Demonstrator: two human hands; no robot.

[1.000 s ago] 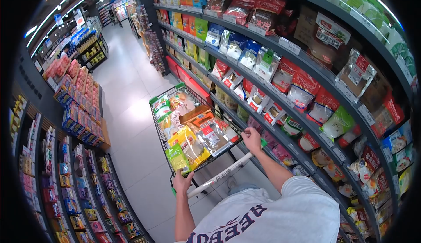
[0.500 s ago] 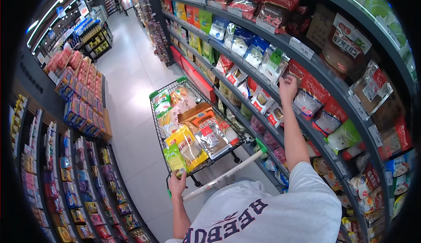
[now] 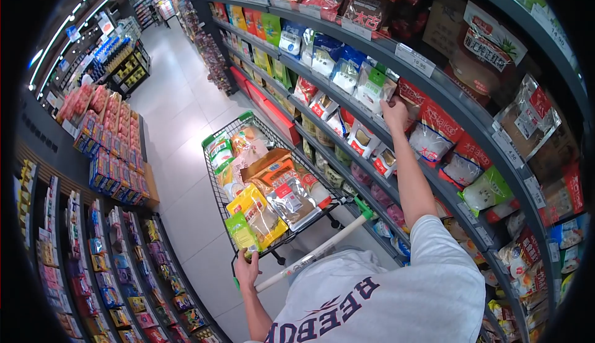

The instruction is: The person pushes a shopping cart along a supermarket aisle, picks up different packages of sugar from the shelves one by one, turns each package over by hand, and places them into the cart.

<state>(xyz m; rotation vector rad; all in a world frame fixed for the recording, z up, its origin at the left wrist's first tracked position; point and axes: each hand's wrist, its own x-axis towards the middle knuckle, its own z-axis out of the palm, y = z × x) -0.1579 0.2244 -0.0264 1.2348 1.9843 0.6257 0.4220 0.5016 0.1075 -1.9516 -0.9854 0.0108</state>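
Observation:
My right hand [image 3: 395, 114] reaches to the shelf on the right, its fingers curled at the lower right edge of a white bag with a green top [image 3: 374, 87]. The bag stands on the shelf among other bagged goods. My left hand [image 3: 248, 267] is at the near left corner of the shopping cart [image 3: 218, 195], fingers closed on the lower end of a light green packet [image 3: 241, 231]. Beside that packet lie a yellow bag [image 3: 260, 214] and a clear and silver bag with a red label [image 3: 295, 202], inside the cart.
Red-topped sugar bags [image 3: 434, 135] stand right of my right hand. The cart handle [image 3: 316, 251] crosses in front of my body. Low snack racks [image 3: 102, 268] and stacked boxes [image 3: 118, 172] line the left side. A tiled aisle floor [image 3: 170, 83] runs ahead.
My right hand has moved slightly left, its fingers now overlapping the edge of the white bag. My left hand stays at the green packet. The whole view has shifted a little.

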